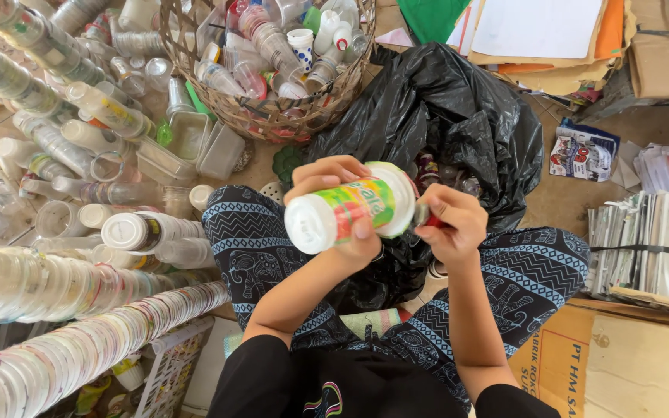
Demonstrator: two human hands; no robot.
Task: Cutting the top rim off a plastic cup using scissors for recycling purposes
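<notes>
My left hand grips a white plastic container with a green, yellow and orange label, held sideways in front of me. My right hand is at the container's right end, closed on a small tool with a red handle; most of the tool is hidden by my fingers. Both hands hover over my lap, above patterned trousers and a black plastic bag that lies open between my knees.
A woven basket full of plastic bottles and cups stands ahead. Loose bottles and clear tubs cover the floor at left, with long stacks of nested cups at lower left. Bundled paper and cardboard lie at right.
</notes>
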